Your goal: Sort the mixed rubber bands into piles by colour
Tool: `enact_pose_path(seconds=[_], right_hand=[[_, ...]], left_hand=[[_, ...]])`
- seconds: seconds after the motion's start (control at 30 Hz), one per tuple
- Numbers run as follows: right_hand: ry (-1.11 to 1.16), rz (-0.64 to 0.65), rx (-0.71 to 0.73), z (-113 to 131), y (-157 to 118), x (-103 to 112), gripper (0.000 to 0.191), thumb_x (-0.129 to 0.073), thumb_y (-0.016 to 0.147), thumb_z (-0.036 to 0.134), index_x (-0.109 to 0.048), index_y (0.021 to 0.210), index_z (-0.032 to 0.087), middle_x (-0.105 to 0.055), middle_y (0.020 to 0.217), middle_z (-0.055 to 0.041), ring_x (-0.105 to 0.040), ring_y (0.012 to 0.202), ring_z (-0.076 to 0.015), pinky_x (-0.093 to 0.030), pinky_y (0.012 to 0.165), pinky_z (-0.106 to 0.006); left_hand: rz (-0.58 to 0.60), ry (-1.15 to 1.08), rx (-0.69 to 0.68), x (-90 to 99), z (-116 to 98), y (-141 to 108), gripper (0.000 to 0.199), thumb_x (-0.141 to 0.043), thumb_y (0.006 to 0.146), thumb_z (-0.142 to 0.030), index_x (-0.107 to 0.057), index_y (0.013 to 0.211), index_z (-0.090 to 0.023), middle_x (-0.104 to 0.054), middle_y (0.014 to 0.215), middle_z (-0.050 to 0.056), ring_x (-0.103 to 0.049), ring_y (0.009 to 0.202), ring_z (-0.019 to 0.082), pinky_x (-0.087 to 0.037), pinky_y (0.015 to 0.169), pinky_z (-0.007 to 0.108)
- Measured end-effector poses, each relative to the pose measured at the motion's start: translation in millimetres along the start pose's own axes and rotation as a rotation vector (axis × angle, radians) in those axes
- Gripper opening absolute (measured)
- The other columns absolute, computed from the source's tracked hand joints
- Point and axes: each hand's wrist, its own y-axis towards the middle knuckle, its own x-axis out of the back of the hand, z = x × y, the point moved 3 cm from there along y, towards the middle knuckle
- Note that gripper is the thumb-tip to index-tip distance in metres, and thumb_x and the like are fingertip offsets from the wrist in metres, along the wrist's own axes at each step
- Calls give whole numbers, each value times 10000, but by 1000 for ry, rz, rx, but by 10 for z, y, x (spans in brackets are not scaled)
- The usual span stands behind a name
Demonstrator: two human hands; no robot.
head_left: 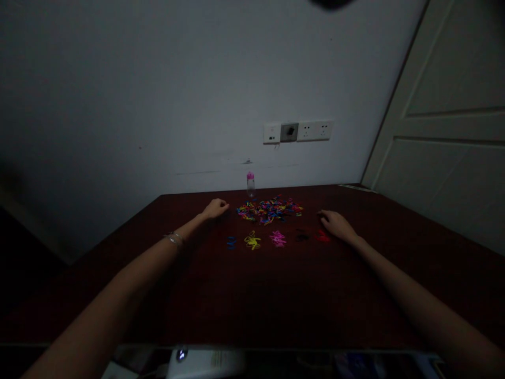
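A pile of small multicoloured bands lies on the dark red table. Nearer me, in a row, are small groups of blue bands, yellow bands, pink bands, black bands and red bands. Left of the pile rests my left hand, fingers curled together; whether they hold anything is too small to tell. My right hand is by the red group, its fingers bent and close together, their contents hidden.
A small clear bottle with a pink top stands behind the pile. Sockets are on the wall behind. A panelled door is at the right. Below the table's front edge, a white object shows.
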Motion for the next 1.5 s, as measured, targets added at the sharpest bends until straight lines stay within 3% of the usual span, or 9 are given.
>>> enact_pose_path(seconds=[0.27, 0.37, 0.47, 0.7, 0.87, 1.2, 1.5], right_hand=[[-31, -16, -6, -1, -8, -16, 374, -404, 826, 228, -575, 1143, 129, -599, 1166, -131, -534, 1101, -223, -388, 947, -328], [-37, -13, 3, 5, -8, -10, 372, -396, 830, 230, -580, 1136, 123, -604, 1156, -133, -537, 1095, -224, -390, 944, -324], [-30, 1, 3, 11, -4, 4, 376, -398, 825, 219, -576, 1140, 119, -605, 1151, -133, -545, 1079, -220, -390, 942, -321], [-44, 1, 149, 220, 33, 117, 338, -441, 807, 193, -601, 1099, 135, -543, 1209, -134, -492, 1109, -234, -366, 955, -348], [-14, 76, 239, 489, 177, 149, 319, -450, 810, 182, -601, 1087, 138, -571, 1093, -130, -523, 1026, -210, -385, 917, -309], [-80, 218, 214, 681, 383, 85, 259, -489, 780, 190, -627, 999, 168, -584, 1032, -104, -562, 922, -189, -409, 806, -255], [-168, 212, 180, 765, 375, 130, 168, -495, 795, 258, -624, 874, 186, -596, 977, -99, -579, 854, -193, -420, 695, -252]], left_hand=[[-244, -73, 343, -208, 300, -95, 313, -474, 756, -359, -692, 775, -136, -659, 746, 80, -577, 720, 184, -386, 629, 229], [-333, -64, 359, -231, 339, -118, 327, -450, 775, -348, -694, 822, -134, -668, 801, 93, -587, 760, 188, -387, 643, 228], [-378, -128, 366, -223, 389, -125, 336, -428, 778, -322, -692, 795, -115, -660, 734, 80, -587, 718, 173, -387, 622, 218], [-403, -309, 389, -192, 455, -165, 331, -415, 737, -317, -680, 751, -118, -579, 534, 17, -533, 541, 132, -375, 532, 202], [-406, -352, 379, -202, 455, -180, 304, -414, 718, -310, -658, 700, -128, -547, 497, 3, -507, 500, 123, -370, 512, 201], [-393, -369, 347, -181, 377, -227, 270, -428, 703, -294, -643, 667, -134, -498, 462, -11, -484, 485, 117, -345, 493, 203], [-394, -328, 354, -195, 391, -205, 291, -421, 702, -295, -662, 683, -134, -555, 507, -1, -515, 528, 126, -361, 524, 204]])
